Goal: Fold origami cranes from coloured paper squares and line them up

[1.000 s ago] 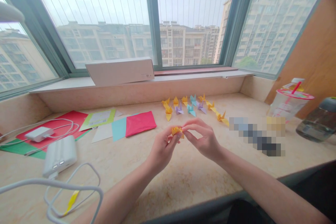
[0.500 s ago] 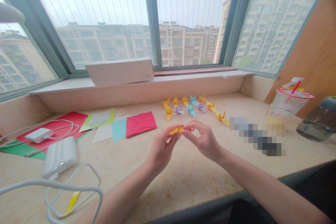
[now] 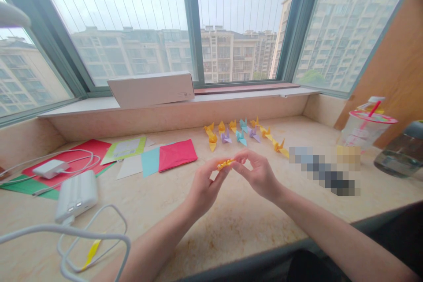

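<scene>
A small folded piece of yellow paper (image 3: 225, 165) is pinched between my two hands above the stone counter. My left hand (image 3: 206, 185) grips it from the left, thumb and fingers closed on it. From the right, my right hand (image 3: 257, 174) presses its thumb and index finger together at the paper's right end. Fingertips cover part of the paper, so its exact shape is hard to make out. Just beyond my hands stand several folded paper cranes: yellow ones (image 3: 212, 142), light blue ones (image 3: 241, 138) and purple ones (image 3: 226, 136).
At left lie a red paper packet (image 3: 178, 155), a light blue sheet (image 3: 150, 162), a white power bank (image 3: 77, 196), a charger (image 3: 51, 169) and looping white cables (image 3: 99, 233). On the right stand a lidded cup (image 3: 363, 130) with a straw and a dark bottle (image 3: 401, 152). A long box (image 3: 152, 90) rests on the sill.
The right fingers have curled in and closed more tightly at the paper's end. Both hands have shifted very slightly; the yellow paper stays between them.
</scene>
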`<state>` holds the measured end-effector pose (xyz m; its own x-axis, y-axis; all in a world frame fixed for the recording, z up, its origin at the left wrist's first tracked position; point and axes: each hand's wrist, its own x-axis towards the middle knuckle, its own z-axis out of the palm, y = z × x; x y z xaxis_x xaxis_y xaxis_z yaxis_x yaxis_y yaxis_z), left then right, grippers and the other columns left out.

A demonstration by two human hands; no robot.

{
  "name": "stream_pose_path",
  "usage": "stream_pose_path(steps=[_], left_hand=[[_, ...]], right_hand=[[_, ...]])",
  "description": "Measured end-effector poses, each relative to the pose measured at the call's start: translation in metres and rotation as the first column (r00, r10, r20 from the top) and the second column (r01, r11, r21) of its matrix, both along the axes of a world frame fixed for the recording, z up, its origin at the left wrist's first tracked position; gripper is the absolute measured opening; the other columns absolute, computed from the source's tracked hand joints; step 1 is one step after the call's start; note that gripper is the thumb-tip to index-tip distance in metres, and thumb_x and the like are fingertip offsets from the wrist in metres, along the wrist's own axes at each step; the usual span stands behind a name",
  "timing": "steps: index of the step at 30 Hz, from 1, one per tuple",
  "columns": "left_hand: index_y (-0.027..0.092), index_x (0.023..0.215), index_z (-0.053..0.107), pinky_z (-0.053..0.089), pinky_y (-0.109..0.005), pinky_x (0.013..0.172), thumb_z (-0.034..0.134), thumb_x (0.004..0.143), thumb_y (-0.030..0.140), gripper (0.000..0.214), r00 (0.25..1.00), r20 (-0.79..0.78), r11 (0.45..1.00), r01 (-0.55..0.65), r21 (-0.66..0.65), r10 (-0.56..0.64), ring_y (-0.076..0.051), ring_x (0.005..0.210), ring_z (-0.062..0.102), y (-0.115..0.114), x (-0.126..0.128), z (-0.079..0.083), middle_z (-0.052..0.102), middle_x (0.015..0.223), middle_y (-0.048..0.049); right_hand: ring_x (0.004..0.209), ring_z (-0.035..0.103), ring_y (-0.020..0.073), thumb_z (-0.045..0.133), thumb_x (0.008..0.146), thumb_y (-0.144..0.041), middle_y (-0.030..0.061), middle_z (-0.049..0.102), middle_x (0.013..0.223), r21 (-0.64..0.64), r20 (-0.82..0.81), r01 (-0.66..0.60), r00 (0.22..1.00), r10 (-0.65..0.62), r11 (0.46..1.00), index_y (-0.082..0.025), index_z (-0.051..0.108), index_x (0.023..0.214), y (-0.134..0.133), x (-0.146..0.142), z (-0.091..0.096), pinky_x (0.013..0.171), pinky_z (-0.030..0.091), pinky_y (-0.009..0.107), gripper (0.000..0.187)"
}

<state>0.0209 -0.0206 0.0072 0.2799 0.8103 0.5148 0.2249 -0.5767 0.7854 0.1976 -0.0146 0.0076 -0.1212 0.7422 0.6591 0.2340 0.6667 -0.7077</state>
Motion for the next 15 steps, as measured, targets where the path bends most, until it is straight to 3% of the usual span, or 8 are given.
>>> stream_pose_path(steps=[8, 15], left_hand=[[0.017, 0.103, 0.071, 0.049, -0.032, 0.086, 0.055, 0.096, 0.031, 0.022, 1.0, -0.005, 1.0, -0.016, 0.017, 0.016, -0.022, 0.097, 0.068, -0.0009, 0.001, 0.0015, 0.075, 0.106, -0.0086], [0.017, 0.101, 0.07, 0.048, -0.03, 0.082, 0.055, 0.095, 0.03, 0.021, 0.999, 0.0, 0.999, -0.034, 0.04, 0.034, -0.02, 0.091, 0.067, 0.0014, 0.0005, 0.0, 0.075, 0.101, -0.0071]], right_hand=[[0.073, 0.058, 0.0164, 0.066, 0.089, -0.03, 0.0009, 0.064, 0.076, 0.044, 0.023, -0.012, 1.0, 0.011, 0.999, -0.021, 0.066, 0.078, 0.0007, 0.0014, 0.0022, 0.07, 0.049, 0.03, 0.014], [0.075, 0.059, 0.0163, 0.065, 0.089, -0.031, 0.0013, 0.066, 0.077, -0.054, 0.011, -0.035, 0.999, 0.036, 0.998, -0.02, 0.067, 0.081, 0.0012, 0.0007, 0.0015, 0.072, 0.046, 0.03, 0.014]])
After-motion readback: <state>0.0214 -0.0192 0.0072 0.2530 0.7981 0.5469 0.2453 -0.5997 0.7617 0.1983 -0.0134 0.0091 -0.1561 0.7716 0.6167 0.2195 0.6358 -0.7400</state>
